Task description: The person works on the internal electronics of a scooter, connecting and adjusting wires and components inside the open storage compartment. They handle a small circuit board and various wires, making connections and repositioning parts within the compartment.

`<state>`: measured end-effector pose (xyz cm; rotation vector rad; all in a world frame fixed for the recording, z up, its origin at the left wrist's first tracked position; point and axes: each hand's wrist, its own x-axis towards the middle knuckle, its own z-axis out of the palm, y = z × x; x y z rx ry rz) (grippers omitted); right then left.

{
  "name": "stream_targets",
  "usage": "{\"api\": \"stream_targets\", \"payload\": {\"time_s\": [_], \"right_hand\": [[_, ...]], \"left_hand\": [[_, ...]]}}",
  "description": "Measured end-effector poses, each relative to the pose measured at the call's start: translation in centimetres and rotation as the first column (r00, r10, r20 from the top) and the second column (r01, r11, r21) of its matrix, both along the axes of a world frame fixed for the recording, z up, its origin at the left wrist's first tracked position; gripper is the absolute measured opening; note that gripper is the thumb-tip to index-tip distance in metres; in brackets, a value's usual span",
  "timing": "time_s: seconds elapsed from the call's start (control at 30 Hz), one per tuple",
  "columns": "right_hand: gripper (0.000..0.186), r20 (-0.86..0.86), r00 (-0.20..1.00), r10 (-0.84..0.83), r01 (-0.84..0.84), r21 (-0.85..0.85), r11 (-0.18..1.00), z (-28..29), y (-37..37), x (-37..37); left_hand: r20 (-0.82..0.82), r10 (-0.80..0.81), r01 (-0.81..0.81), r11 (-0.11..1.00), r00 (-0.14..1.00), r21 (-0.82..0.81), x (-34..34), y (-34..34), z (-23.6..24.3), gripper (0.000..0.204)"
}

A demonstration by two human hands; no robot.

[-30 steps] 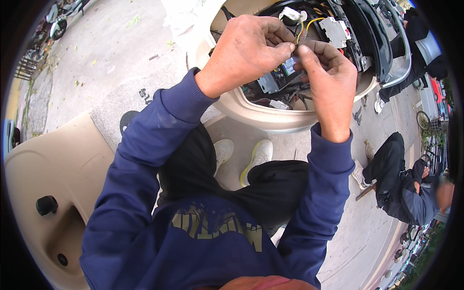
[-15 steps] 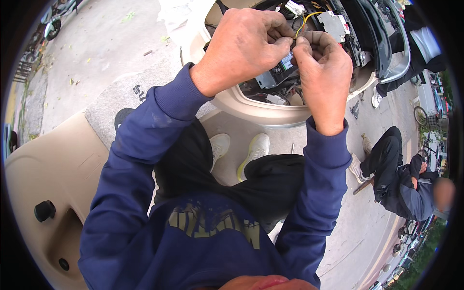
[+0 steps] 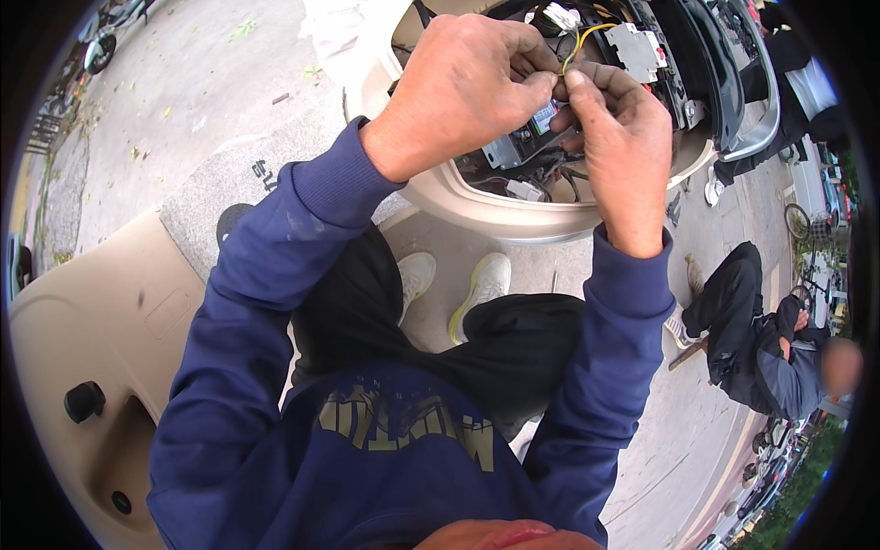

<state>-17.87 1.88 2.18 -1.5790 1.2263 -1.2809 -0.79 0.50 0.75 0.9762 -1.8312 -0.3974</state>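
My left hand (image 3: 477, 87) and my right hand (image 3: 623, 147) are raised together over the open body of a cream scooter (image 3: 513, 215). Both pinch the same thin yellow wire (image 3: 579, 44), fingertips touching. The wire runs up toward a white connector (image 3: 561, 16) and a pale grey plastic block (image 3: 637, 48). Below my fingers sit a grey box with a small label (image 3: 527, 137) and a tangle of black cables (image 3: 541, 174). Both arms wear blue sleeves.
A detached cream body panel (image 3: 101, 330) with black knobs lies at lower left. My pale shoes (image 3: 458, 280) stand on the paved ground beneath the scooter. Another person (image 3: 770, 357) in dark clothes crouches at right. A dark seat edge (image 3: 733, 82) curves at upper right.
Both hands have risen slightly and drawn closer together on the yellow wire. The view has shifted a little; the scooter and panel stay put.
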Motion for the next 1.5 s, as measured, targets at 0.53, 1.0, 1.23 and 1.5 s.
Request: {"api": "stream_targets", "payload": {"time_s": [0.53, 1.0, 1.23, 1.5], "right_hand": [[0.023, 0.492, 0.866, 0.092, -0.189, 0.151, 0.97, -0.8, -0.6, -0.2], [0.023, 0.335, 0.939, -0.074, 0.03, 0.135, 0.99, -0.3, -0.1, 2.2], [0.024, 0.323, 0.946, -0.033, 0.021, 0.043, 0.999, -0.8, -1.0, 1.4], [0.025, 0.319, 0.948, 0.001, -0.017, 0.046, 0.999, -1.3, -1.0, 1.0]], "left_hand": [[-0.107, 0.013, -0.01, 1.0, 0.994, 0.026, -0.4, -0.5, -0.3, 0.027], [-0.327, -0.116, 0.197, 0.954, 0.938, 0.227, -0.2, -0.2, 0.3, 0.025], [-0.299, -0.181, 0.271, 0.916, 0.937, 0.295, 0.3, -0.6, 0.1, 0.024], [-0.308, -0.201, 0.322, 0.85, 0.93, 0.416, 0.7, -1.0, 0.8, 0.024]]}}
